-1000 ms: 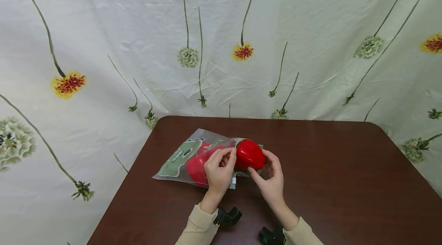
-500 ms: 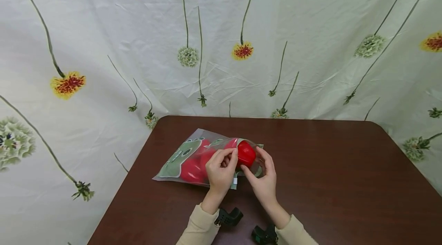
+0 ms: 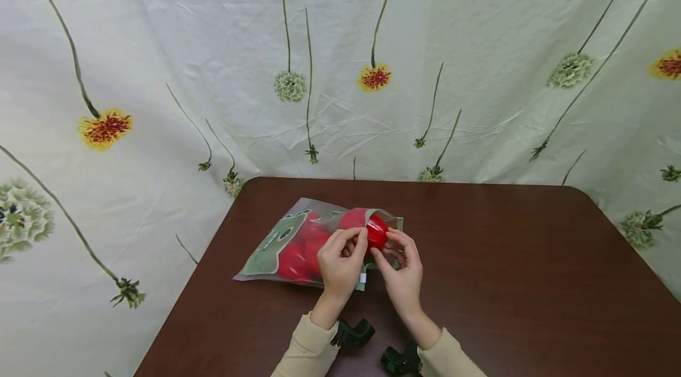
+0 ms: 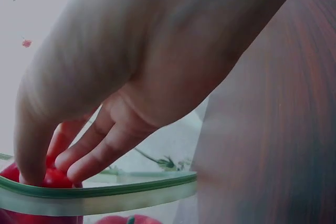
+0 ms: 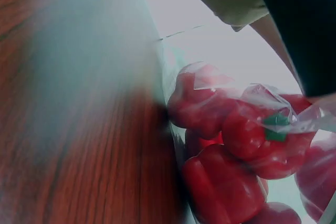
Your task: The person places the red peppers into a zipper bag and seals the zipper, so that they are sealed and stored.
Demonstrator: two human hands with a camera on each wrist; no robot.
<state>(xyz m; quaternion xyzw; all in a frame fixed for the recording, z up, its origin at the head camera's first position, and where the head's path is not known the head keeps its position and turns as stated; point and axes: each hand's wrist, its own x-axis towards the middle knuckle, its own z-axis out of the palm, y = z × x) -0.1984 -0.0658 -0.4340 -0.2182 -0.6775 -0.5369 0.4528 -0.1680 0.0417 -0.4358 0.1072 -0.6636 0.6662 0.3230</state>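
A clear zip bag with a green printed pattern lies on its side, several red bell peppers inside it. At its mouth my left hand pinches the bag's edge between thumb and fingers. My right hand holds another red bell pepper at the opening, thumb below and fingers around its right side. The left wrist view has fingers on a red pepper behind the bag's green zip strip. Glossy peppers crowd under clear film in the right wrist view, one with a green stem.
The bag rests on a dark brown wooden table with rounded far corners. Behind it hangs a white cloth printed with flowers. Black devices are strapped to both wrists.
My right hand has moved left with the red bell pepper, bringing it further into the bag's mouth. The peppers inside have shifted leftward. My left hand has kept its pinch, barely moving.
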